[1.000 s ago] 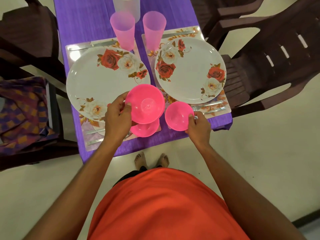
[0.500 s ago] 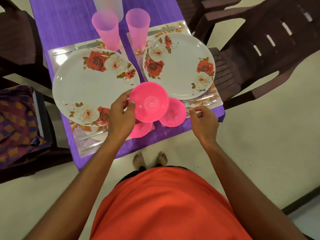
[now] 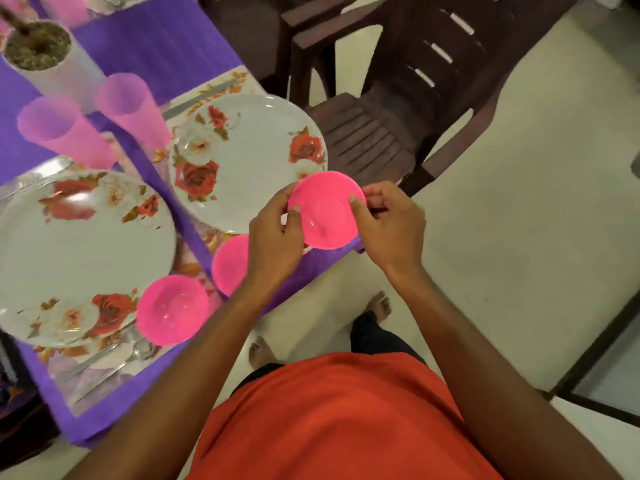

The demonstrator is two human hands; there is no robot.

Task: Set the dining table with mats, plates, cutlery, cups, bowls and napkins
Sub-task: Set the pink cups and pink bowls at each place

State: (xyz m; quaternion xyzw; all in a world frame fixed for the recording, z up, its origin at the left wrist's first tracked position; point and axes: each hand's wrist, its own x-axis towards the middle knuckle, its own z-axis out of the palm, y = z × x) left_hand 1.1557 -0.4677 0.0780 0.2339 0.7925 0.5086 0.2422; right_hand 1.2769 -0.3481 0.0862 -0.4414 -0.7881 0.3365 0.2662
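Evidently light, stiff and rather slick plastic, the pink bowl (image 3: 327, 210) hangs above the worktop's (image 3: 180, 46) near corner, gripped at opposite rims by the left hand (image 3: 277, 233) and right hand (image 3: 389, 226), the surest hold.

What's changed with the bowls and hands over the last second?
The right hand let go of the bowl it was setting down by the near edge and joined the left hand on the held pink bowl, which has moved right, over the table corner near the right plate. The other bowl by the left plate, both plates and the two pink cups stayed put.
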